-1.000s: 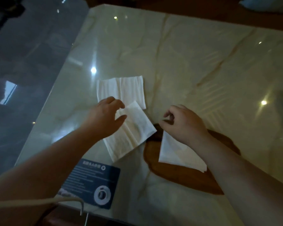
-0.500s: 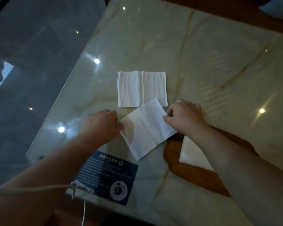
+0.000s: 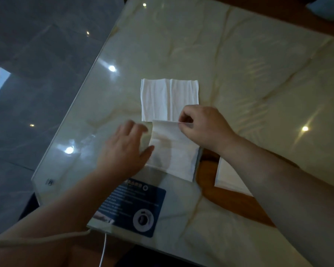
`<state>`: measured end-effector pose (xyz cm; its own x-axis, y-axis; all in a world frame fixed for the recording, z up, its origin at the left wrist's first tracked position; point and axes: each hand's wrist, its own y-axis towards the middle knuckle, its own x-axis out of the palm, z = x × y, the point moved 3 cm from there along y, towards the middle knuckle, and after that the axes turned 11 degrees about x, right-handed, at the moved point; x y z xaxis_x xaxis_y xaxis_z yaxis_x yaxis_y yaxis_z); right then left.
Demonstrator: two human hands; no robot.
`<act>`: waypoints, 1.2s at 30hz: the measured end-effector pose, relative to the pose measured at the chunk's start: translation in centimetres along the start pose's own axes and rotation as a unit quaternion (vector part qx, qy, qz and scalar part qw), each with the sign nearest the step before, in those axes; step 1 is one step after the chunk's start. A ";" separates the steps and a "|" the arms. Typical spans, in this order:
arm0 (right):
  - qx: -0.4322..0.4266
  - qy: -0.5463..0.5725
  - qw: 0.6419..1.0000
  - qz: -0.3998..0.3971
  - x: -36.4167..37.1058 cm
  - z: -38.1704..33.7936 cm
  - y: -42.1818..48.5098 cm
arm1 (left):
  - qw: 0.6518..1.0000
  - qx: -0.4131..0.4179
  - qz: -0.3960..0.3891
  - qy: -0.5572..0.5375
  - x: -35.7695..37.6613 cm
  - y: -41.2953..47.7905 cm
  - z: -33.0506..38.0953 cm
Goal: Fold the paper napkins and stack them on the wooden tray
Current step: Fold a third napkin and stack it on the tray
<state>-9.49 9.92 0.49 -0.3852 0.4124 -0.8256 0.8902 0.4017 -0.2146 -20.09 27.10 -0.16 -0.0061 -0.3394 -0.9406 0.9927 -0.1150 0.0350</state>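
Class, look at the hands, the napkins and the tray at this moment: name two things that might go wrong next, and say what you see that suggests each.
1. The right hand pinches only a corner of the near napkin, so the thin paper might tear or crease askew.
2. That napkin's far edge seems to overlap the unfolded napkin, which might get dragged along.

One head-worn camera looks steeply down, close above the marble table (image 3: 239, 54) and both forearms.
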 end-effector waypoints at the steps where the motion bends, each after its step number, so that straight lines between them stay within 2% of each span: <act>1: -0.016 0.001 1.000 0.000 0.1 -0.3 -0.5 | 0.999 0.020 0.042 -0.008 -0.5 0.4 -0.1; 3: -0.038 0.005 0.999 0.000 0.6 -0.7 -2.0 | 0.994 0.087 0.059 -0.019 -0.9 1.1 0.0; 6: -0.042 0.008 0.999 0.004 1.9 -0.9 -4.6 | 0.978 0.205 0.027 -0.017 -0.8 1.1 0.6; 8: -0.037 0.004 0.999 -0.002 2.9 -0.8 -6.1 | 0.972 0.232 0.009 -0.035 -0.7 0.7 0.8; 13: -0.036 -0.035 0.998 -0.043 5.7 0.1 -8.1 | 0.983 0.182 -0.020 -0.031 0.2 1.1 0.6; 17: -0.049 -0.077 0.994 -0.060 6.3 0.7 -8.5 | 0.984 0.161 -0.081 -0.003 1.9 1.8 0.4; 21: -0.011 -0.054 0.999 -0.002 4.2 1.8 -7.0 | 0.978 0.163 -0.129 0.024 2.5 2.4 0.0; 23: 0.012 -0.090 0.996 0.019 3.3 2.6 -5.8 | 0.975 0.160 -0.152 0.036 2.5 3.0 0.0; 28: 0.045 -0.172 0.983 -0.041 3.3 3.3 -4.3 | 0.969 0.143 -0.193 0.050 2.7 4.1 -0.2; 33: 0.055 -0.128 0.989 -0.056 3.2 2.6 -4.0 | 0.965 0.111 -0.236 0.023 2.7 4.3 -0.2; 34: 0.061 -0.084 0.993 -0.062 2.9 2.6 -4.0 | 0.970 0.087 -0.227 -0.015 2.4 4.3 -0.1; 36: 0.091 0.037 0.993 -0.070 1.8 2.6 -4.4 | 0.969 -0.011 -0.199 -0.143 1.4 4.2 -0.2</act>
<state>-13.43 6.76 -1.45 -0.5195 0.4238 -0.7420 0.8531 0.3075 -0.4216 -15.95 26.30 -1.39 -0.4185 -0.5181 -0.7460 0.9076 -0.2701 -0.3216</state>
